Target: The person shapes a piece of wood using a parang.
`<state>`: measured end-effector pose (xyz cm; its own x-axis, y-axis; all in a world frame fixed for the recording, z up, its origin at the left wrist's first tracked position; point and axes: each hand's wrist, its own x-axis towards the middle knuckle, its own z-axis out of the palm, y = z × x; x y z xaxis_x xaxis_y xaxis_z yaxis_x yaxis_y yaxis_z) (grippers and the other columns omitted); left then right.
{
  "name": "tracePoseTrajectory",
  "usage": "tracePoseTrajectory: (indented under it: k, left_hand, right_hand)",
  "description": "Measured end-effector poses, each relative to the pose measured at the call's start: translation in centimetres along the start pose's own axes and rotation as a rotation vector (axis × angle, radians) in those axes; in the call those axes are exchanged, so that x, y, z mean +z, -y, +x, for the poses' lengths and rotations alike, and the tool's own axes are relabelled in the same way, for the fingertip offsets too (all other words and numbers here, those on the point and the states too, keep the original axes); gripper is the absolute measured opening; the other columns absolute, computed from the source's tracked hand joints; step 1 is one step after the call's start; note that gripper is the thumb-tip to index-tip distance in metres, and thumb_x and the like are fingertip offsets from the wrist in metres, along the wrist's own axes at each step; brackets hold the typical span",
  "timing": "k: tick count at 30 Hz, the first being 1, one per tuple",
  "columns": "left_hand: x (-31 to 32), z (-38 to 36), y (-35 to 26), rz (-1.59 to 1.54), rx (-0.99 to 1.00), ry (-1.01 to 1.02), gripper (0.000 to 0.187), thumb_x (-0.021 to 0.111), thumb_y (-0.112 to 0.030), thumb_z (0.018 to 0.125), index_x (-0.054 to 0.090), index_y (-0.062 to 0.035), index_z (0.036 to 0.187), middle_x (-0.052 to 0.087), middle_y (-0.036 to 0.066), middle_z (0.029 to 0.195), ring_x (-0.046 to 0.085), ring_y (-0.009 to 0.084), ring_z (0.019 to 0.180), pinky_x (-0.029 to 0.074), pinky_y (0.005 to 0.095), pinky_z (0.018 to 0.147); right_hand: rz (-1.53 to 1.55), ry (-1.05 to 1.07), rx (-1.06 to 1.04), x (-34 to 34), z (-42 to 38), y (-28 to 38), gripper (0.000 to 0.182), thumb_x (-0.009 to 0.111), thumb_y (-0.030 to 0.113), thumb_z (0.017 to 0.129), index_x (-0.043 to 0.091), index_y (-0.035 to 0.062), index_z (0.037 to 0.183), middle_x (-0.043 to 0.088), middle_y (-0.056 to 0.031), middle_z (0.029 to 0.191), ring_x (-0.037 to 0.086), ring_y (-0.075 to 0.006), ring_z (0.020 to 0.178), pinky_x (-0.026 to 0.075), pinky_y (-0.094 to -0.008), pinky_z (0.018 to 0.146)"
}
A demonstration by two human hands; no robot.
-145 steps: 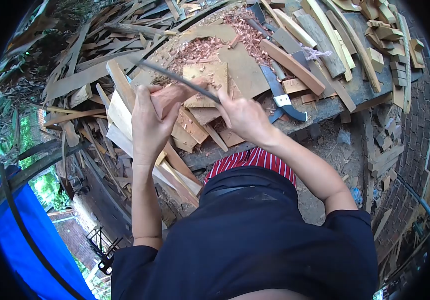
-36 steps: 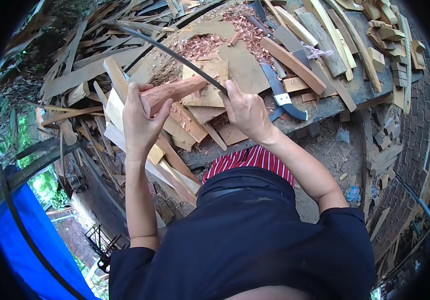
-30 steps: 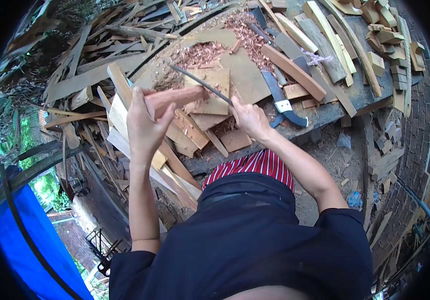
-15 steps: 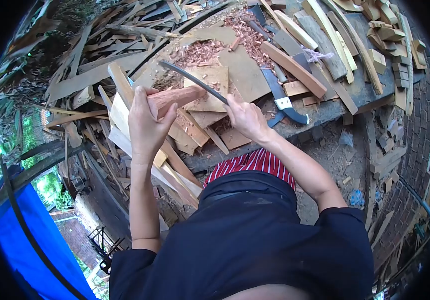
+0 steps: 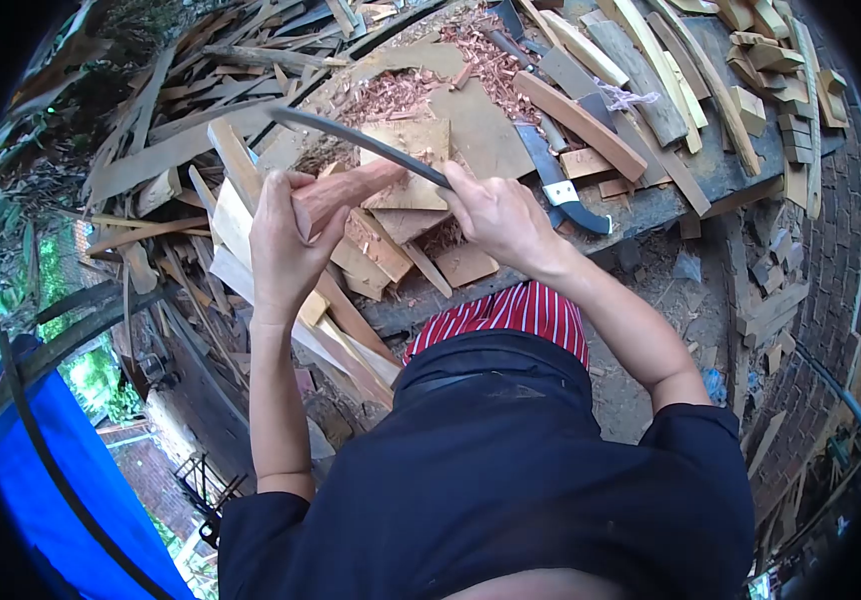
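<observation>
My left hand (image 5: pixel 284 250) is closed around the near end of a reddish wood block (image 5: pixel 349 190), which has rough carved faces and points away to the right. In my right hand (image 5: pixel 507 222) is a long dark machete (image 5: pixel 351 137), its handle hidden inside my fist. The blade slants up to the left and crosses over the far end of the wood block. Below the block's far end lie flat pale boards (image 5: pixel 412 137) strewn with shavings.
A second machete with a black-and-white handle (image 5: pixel 563 192) lies on the bench beside a long reddish plank (image 5: pixel 581 125). Red wood shavings (image 5: pixel 491 60) cover the back of the bench. Scrap strips (image 5: pixel 176 150) pile up at the left, small offcuts (image 5: pixel 796 140) at the right.
The machete has moved left and up along the wood block, its tip now further out to the left. My left hand keeps its hold on the block.
</observation>
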<state>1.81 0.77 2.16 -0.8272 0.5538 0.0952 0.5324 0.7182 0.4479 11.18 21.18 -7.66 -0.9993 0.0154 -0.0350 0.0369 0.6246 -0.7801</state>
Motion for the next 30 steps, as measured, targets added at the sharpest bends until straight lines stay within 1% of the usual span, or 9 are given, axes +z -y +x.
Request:
tracePoseTrajectory:
  k: [5,7,11,14,17,22,26,28,30]
  left_hand:
    - [0.1,-0.1,0.5,-0.005,-0.023,-0.015,0.039,0.075,-0.012,0.072,0.049,-0.0016,0.099,0.057,0.016,0.089,0.06,0.0345,0.083,0.047,0.0387,0.073]
    - [0.1,-0.3,0.5,-0.022,-0.04,-0.031,0.039,0.075,-0.012,0.072,0.049,-0.0013,0.099,0.058,0.016,0.089,0.061,0.0335,0.084,0.047,0.0383,0.074]
    - [0.5,-0.9,0.9,-0.025,-0.074,-0.131,0.039,0.075,-0.014,0.075,0.048,0.0003,0.1,0.061,0.019,0.087,0.064,0.0332,0.084,0.05,0.0364,0.074]
    - [1.0,-0.9,0.9,0.058,-0.111,-0.17,0.041,0.075,-0.016,0.075,0.048,0.001,0.1,0.062,0.02,0.086,0.065,0.0343,0.081,0.051,0.0376,0.072]
    - [0.9,-0.8,0.4,0.066,-0.142,-0.174,0.041,0.075,-0.018,0.075,0.048,0.001,0.1,0.062,0.02,0.086,0.065,0.0347,0.08,0.05,0.0383,0.071]
    - [0.8,-0.2,1.0,0.06,-0.16,-0.203,0.042,0.075,-0.019,0.074,0.048,0.0011,0.1,0.062,0.021,0.085,0.064,0.0358,0.08,0.05,0.0395,0.071]
    - [1.1,0.2,0.3,0.096,-0.182,-0.185,0.042,0.074,-0.024,0.075,0.049,0.0005,0.098,0.064,0.022,0.084,0.064,0.0375,0.08,0.05,0.0407,0.072]
    - [0.9,0.4,-0.1,0.089,-0.204,-0.175,0.042,0.074,-0.023,0.074,0.049,0.0003,0.098,0.064,0.022,0.084,0.064,0.0375,0.08,0.05,0.0409,0.072]
    - [1.0,0.5,-0.2,0.089,-0.218,-0.167,0.041,0.074,-0.023,0.074,0.05,0.0,0.097,0.064,0.021,0.082,0.064,0.0376,0.079,0.051,0.0409,0.071]
  right_hand:
    - [0.197,-0.228,-0.144,0.1,-0.5,2.6,0.028,0.051,0.019,0.092,0.048,-0.0013,0.111,0.058,-0.0214,0.058,0.06,-0.0409,0.054,0.047,-0.0462,0.046]
    - [-0.174,0.091,0.095,3.5,-1.0,-0.6,0.028,0.049,0.02,0.093,0.048,-0.0008,0.111,0.059,-0.0214,0.06,0.061,-0.0423,0.056,0.049,-0.0473,0.048]
    - [-0.036,0.099,0.181,3.1,-1.0,-3.4,0.031,0.048,0.021,0.093,0.048,-0.0008,0.116,0.06,-0.0232,0.063,0.062,-0.0433,0.06,0.05,-0.0492,0.052]
    - [0.079,-0.138,-0.055,1.2,-0.7,0.7,0.029,0.055,0.014,0.09,0.048,-0.0008,0.115,0.058,-0.0236,0.061,0.062,-0.0392,0.059,0.048,-0.0483,0.05]
    - [0.125,-0.254,-0.141,0.3,-0.4,3.1,0.03,0.057,0.011,0.089,0.048,-0.0006,0.116,0.058,-0.0233,0.061,0.062,-0.0381,0.058,0.048,-0.048,0.049]
    - [-0.107,0.009,0.087,5.2,-0.4,-2.3,0.033,0.051,0.022,0.092,0.048,0.003,0.119,0.061,-0.0221,0.063,0.063,-0.0401,0.06,0.049,-0.0502,0.052]
    - [-0.02,0.005,0.036,2.9,0.2,0.0,0.031,0.051,0.021,0.092,0.049,0.0034,0.118,0.061,-0.0219,0.063,0.062,-0.0401,0.06,0.049,-0.0502,0.051]
    - [0.109,-0.222,-0.137,1.8,0.0,2.0,0.028,0.051,0.02,0.092,0.049,0.0015,0.113,0.061,-0.0212,0.062,0.062,-0.04,0.059,0.049,-0.0497,0.052]
    - [0.124,-0.194,-0.103,2.0,0.0,2.1,0.029,0.051,0.02,0.092,0.048,0.0002,0.113,0.06,-0.0216,0.062,0.062,-0.0409,0.059,0.048,-0.0503,0.053]
